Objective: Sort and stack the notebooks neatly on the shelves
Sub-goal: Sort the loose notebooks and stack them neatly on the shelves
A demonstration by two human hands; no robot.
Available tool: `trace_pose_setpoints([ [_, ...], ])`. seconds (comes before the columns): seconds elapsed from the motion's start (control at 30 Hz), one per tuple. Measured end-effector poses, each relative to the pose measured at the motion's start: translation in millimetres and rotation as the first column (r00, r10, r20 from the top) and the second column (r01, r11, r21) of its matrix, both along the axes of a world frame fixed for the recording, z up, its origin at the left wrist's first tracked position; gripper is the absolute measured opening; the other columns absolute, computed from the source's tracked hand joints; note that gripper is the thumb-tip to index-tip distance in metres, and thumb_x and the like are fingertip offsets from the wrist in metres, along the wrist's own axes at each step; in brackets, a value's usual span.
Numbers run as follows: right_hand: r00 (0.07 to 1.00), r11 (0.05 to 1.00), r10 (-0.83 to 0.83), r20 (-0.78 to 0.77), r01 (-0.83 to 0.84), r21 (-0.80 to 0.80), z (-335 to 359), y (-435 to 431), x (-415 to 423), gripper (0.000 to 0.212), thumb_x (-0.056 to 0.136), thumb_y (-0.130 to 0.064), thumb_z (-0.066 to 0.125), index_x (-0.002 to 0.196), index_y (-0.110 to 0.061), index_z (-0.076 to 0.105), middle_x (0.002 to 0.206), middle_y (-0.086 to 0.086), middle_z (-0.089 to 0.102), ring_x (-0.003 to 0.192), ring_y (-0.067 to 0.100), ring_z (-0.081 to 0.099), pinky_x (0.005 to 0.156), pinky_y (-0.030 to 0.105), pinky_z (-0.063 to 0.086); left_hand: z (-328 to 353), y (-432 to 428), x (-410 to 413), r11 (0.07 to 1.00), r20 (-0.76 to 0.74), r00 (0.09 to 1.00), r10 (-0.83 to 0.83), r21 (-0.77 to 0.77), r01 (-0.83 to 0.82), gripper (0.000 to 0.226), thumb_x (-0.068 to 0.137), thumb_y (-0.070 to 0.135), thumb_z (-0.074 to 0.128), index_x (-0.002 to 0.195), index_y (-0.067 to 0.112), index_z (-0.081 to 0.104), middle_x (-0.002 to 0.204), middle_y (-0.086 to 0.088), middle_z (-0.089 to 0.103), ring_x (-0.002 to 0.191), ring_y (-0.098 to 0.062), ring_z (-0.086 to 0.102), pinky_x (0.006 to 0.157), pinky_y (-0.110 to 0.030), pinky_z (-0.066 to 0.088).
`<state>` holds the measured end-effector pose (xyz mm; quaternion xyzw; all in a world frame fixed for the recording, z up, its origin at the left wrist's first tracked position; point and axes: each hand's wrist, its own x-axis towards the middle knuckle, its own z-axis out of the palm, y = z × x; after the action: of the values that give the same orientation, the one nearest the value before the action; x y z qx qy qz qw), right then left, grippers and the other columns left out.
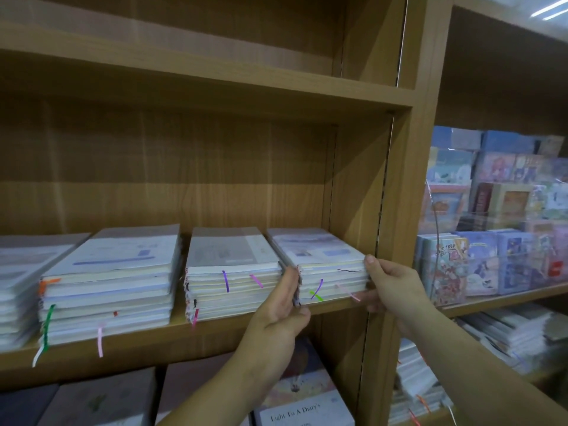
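Observation:
Several stacks of pale notebooks with coloured ribbon markers lie side by side on a wooden shelf (147,342). The rightmost stack (325,265) sits against the shelf's right wall. My left hand (284,305) presses flat, fingers straight, against that stack's left side, in the gap beside the neighbouring stack (233,272). My right hand (390,287) grips the stack's front right corner, thumb on top and fingers curled underneath. A taller stack (110,281) stands further left, and another one is cut off by the left edge.
The shelf above (215,84) holds nothing visible. Below lie dark-covered books and a diary (304,410) with printed lettering. An upright wooden post (402,195) divides this bay from the right one, where colourful boxed items (498,229) and more notebook stacks (507,336) sit.

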<state>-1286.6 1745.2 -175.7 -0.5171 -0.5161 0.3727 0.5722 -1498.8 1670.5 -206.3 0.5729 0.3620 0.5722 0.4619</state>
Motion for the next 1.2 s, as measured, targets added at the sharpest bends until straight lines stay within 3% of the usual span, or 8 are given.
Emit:
trace_pose_setpoints([
  [0.23, 0.979, 0.975, -0.17, 0.109, 0.151, 0.161, -13.4, -22.8, -7.4, 0.052, 0.094, -0.04, 0.068, 0.136, -0.011, 0.059, 0.102, -0.001, 0.072, 0.06, 0.016, 0.072, 0.062, 0.036, 0.059, -11.9, -23.3, -35.2, 0.973, -0.019, 0.973, 0.231, -0.014, -0.232, 0.043, 0.099, -0.012, 0.048, 0.129, 0.015, 0.063, 0.121, 0.002, 0.074, 0.114, -0.003, 0.067, 0.095, -0.012, 0.049],
  [0.37, 0.998, 0.996, -0.042, 0.04, 0.038, 0.082, -23.4, -36.8, -26.6, 0.034, 0.088, -0.03, 0.077, 0.118, -0.026, 0.062, 0.11, -0.004, 0.068, 0.073, 0.028, 0.074, 0.066, 0.045, 0.059, -5.5, -28.5, -29.5, 0.982, -0.145, 0.974, 0.174, -0.045, -0.183, 0.054, 0.098, -0.014, 0.047, 0.143, 0.015, 0.053, 0.137, 0.003, 0.062, 0.126, -0.004, 0.058, 0.096, -0.009, 0.044],
  [0.5, 0.996, 0.997, -0.063, 0.068, 0.059, 0.055, -28.7, -27.7, -20.2, 0.062, 0.089, -0.023, 0.076, 0.145, -0.018, 0.049, 0.131, -0.001, 0.061, 0.07, 0.021, 0.075, 0.058, 0.036, 0.06, 0.4, -32.0, -10.0, 0.991, -0.166, 0.985, 0.057, -0.112, -0.076, 0.068, 0.096, -0.016, 0.048, 0.154, 0.016, 0.037, 0.151, 0.005, 0.047, 0.138, -0.006, 0.042, 0.12, -0.03, 0.033],
  [0.67, 0.992, 0.995, -0.062, 0.107, 0.053, 0.084, -36.5, -21.1, -10.0, 0.06, 0.087, -0.019, 0.078, 0.143, -0.017, 0.054, 0.133, -0.003, 0.064, 0.069, 0.02, 0.076, 0.072, 0.054, 0.062, 1.3, -31.2, 1.1, 0.986, -0.158, 0.984, 0.088, -0.127, -0.108, 0.069, 0.098, -0.012, 0.049, 0.157, 0.02, 0.032, 0.156, 0.011, 0.04, 0.142, -0.003, 0.037, 0.116, -0.022, 0.031],
  [0.8, 0.993, 0.99, -0.096, 0.07, 0.088, 0.107, -39.9, -17.9, -9.0, 0.058, 0.085, -0.015, 0.08, 0.139, -0.016, 0.058, 0.129, -0.004, 0.067, 0.068, 0.02, 0.076, 0.073, 0.055, 0.061, 6.3, -32.2, 5.3, 0.99, -0.199, 0.979, 0.045, -0.121, -0.07, 0.07, 0.099, -0.005, 0.052, 0.155, 0.032, 0.033, 0.139, 0.03, 0.038, 0.142, -0.002, 0.033, 0.121, -0.027, 0.026],
  [0.97, 0.992, 0.988, -0.103, 0.07, 0.094, 0.118, -41.9, -15.9, -7.7, 0.057, 0.085, -0.016, 0.08, 0.138, -0.015, 0.06, 0.126, -0.003, 0.069, 0.072, 0.016, 0.076, 0.073, 0.052, 0.062, 7.9, -25.6, 7.6, 0.991, -0.197, 0.978, 0.071, -0.098, -0.091, 0.058, 0.099, -0.008, 0.048, 0.109, 0.048, 0.053, 0.094, 0.053, 0.057, 0.099, 0.033, 0.048, 0.091, 0.002, 0.036],
  [1.1, 0.985, 0.987, -0.112, 0.129, 0.095, 0.129, -40.3, -21.1, -9.9, 0.058, 0.086, -0.023, 0.08, 0.14, -0.02, 0.058, 0.127, -0.006, 0.067, 0.066, 0.02, 0.075, 0.074, 0.051, 0.062, 0.6, -27.1, 5.4, 0.989, -0.197, 0.975, 0.1, -0.088, -0.119, 0.062, 0.1, 0.001, 0.054, 0.151, 0.036, 0.042, 0.146, 0.027, 0.046, 0.135, 0.004, 0.042, 0.115, -0.023, 0.034],
  [1.2, 0.977, 0.975, -0.19, 0.101, 0.175, 0.137, -37.6, -32.0, -7.7, 0.048, 0.089, -0.028, 0.077, 0.134, -0.021, 0.061, 0.121, -0.005, 0.069, 0.073, 0.017, 0.075, 0.078, 0.043, 0.061, -6.4, -36.5, -8.2, 0.979, -0.195, 0.962, 0.191, -0.031, -0.201, 0.05, 0.099, 0.002, 0.058, 0.144, 0.024, 0.055, 0.137, 0.012, 0.062, 0.126, -0.001, 0.056, 0.102, -0.012, 0.046],
])
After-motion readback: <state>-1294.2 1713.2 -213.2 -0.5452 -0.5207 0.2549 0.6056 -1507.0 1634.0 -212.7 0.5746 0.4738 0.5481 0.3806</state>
